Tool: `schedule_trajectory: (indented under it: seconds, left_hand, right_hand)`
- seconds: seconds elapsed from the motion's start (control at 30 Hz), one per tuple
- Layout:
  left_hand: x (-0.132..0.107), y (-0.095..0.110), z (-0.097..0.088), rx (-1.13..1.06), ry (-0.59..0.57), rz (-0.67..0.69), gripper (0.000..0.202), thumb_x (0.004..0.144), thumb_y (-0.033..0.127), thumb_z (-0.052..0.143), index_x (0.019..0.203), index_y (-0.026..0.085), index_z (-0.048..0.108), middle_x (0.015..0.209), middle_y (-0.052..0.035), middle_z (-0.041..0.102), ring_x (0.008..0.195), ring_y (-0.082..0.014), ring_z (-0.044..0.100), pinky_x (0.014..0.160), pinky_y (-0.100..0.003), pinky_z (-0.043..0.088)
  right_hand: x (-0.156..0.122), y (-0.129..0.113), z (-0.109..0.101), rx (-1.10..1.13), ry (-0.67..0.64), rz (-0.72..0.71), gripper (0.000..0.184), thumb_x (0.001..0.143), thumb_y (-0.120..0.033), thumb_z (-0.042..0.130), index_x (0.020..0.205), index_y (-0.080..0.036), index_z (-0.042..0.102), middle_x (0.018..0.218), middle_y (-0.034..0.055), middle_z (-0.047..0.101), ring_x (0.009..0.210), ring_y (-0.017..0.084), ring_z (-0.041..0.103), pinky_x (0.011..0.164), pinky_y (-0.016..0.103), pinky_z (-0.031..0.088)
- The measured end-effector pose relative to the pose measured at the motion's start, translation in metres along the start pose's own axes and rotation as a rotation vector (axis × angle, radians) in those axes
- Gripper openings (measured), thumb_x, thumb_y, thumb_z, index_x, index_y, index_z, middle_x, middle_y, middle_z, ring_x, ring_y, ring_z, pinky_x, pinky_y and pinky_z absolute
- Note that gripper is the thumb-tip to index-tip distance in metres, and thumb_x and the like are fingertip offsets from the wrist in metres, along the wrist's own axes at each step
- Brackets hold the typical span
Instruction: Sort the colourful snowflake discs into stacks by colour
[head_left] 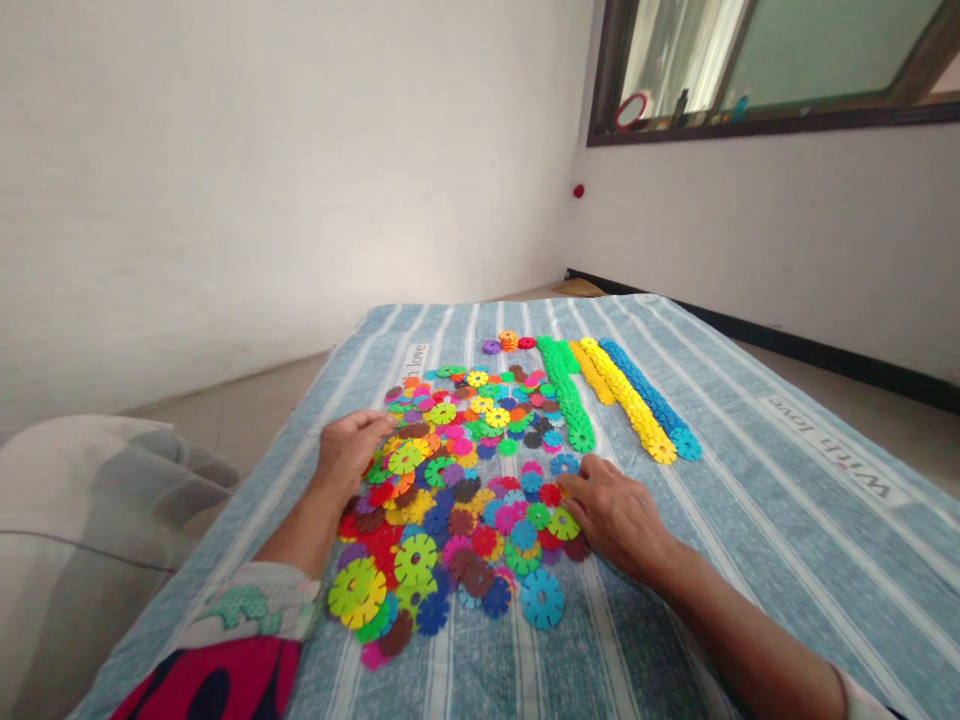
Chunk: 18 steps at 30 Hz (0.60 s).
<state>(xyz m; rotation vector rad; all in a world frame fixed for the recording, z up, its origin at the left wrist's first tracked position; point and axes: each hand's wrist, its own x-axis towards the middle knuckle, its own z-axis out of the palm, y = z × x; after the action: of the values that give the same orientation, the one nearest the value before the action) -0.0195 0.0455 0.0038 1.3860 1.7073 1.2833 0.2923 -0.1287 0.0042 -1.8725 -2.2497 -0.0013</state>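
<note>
A wide heap of mixed-colour slotted plastic discs (pixel 461 520), the snowflake-shaped building kind, lies on the striped cloth. My left hand (pixel 352 450) is at the heap's left edge, thumb and fingers drawn together; what they hold, if anything, is hidden. Across from it, my right hand (pixel 619 508) touches the right edge with bent fingers, close to a red disc (pixel 550 495) and a lime disc (pixel 563 523). Whatever is under those fingertips cannot be made out. A larger blue disc (pixel 541 598) lies at the heap's near edge.
Beyond my right hand lie overlapping rows of green discs (pixel 566 400), yellow discs (pixel 628 398) and blue discs (pixel 652 390). Small stacks of orange discs (pixel 508 340), purple discs (pixel 491 347) and red discs (pixel 527 343) sit farther back. Striped cloth (pixel 757 480) covers the surface; walls stand behind.
</note>
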Motion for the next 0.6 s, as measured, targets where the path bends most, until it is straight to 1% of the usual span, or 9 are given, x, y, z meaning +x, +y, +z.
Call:
schedule_trajectory:
  seconds: [0.2,0.33,0.43,0.53,0.6]
  left_hand:
    - [-0.006,0.008,0.001,0.013,0.002,-0.010,0.029,0.051,0.041,0.069,0.068,0.018,0.070,0.061,-0.0004,0.066,0.061,-0.0164,0.058,0.057,-0.025,0.045]
    - [-0.007,0.008,0.002,0.027,-0.007,-0.002,0.027,0.051,0.040,0.068,0.068,0.018,0.071,0.062,-0.0004,0.067,0.061,-0.0163,0.057,0.056,-0.025,0.045]
    - [-0.008,0.007,0.003,0.022,-0.007,-0.002,0.025,0.052,0.038,0.068,0.067,0.018,0.071,0.061,-0.0002,0.067,0.060,-0.0154,0.057,0.056,-0.024,0.044]
    - [-0.008,0.007,0.003,0.018,-0.004,0.001,0.028,0.051,0.039,0.070,0.069,0.017,0.071,0.060,-0.0003,0.066,0.059,-0.0153,0.057,0.055,-0.024,0.044]
    - [-0.009,0.008,0.003,0.015,-0.005,0.003,0.029,0.051,0.040,0.071,0.069,0.017,0.071,0.059,-0.0004,0.065,0.058,-0.0154,0.057,0.054,-0.024,0.043]
  right_hand:
    - [-0.004,0.001,0.005,-0.035,0.060,-0.045,0.020,0.097,-0.028,0.046,0.088,-0.024,0.064,0.086,0.0053,0.055,0.079,0.018,0.054,0.067,0.028,0.037]
    - [-0.007,0.006,0.012,-0.078,0.143,-0.124,0.017,0.095,-0.026,0.049,0.090,-0.023,0.065,0.084,0.0057,0.055,0.074,0.019,0.052,0.061,0.029,0.034]
    - [-0.007,0.011,0.017,-0.087,0.214,-0.197,0.013,0.092,-0.020,0.052,0.089,-0.021,0.064,0.082,0.0060,0.055,0.072,0.019,0.050,0.059,0.030,0.033]
    - [-0.005,0.015,0.021,-0.090,0.263,-0.260,0.017,0.092,-0.014,0.048,0.082,-0.019,0.062,0.078,0.0056,0.053,0.070,0.019,0.047,0.059,0.030,0.032]
    - [-0.003,0.017,0.024,-0.079,0.291,-0.275,0.021,0.094,-0.014,0.045,0.079,-0.018,0.060,0.075,0.0051,0.053,0.069,0.019,0.046,0.059,0.030,0.031]
